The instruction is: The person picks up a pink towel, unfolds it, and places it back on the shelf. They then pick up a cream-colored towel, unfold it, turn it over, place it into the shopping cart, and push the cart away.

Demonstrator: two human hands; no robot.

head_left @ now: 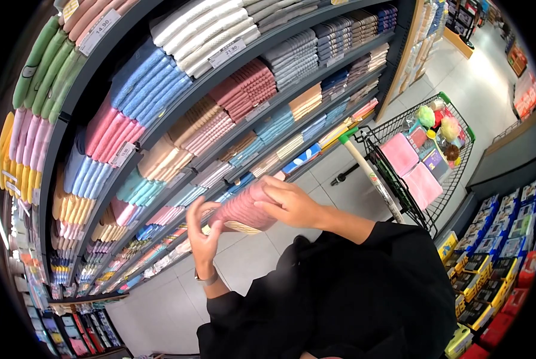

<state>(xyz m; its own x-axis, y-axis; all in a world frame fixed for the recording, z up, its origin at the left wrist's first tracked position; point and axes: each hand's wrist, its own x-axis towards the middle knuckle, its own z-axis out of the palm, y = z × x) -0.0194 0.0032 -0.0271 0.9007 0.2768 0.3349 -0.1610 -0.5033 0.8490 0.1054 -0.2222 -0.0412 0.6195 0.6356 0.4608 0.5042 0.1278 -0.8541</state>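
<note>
A folded dusty-pink towel (242,207) with a pale label on its lower edge is held between both hands, in front of the shelves. My left hand (204,230), with a band at the wrist, grips its left end, thumb and fingers on either side. At the towel's right end, my right hand (287,203) pinches it with bent fingers. Stacks of folded towels fill the shelves beyond, among them dark pink ones (244,90), blue ones (151,81) and white ones (202,30).
A black wire shopping cart (459,173) with a green-trimmed handle stands at the right, holding pink folded items (399,154) and colourful goods. Shelf edges with price tags (226,52) curve along the left. Boxed goods (489,257) line the lower right.
</note>
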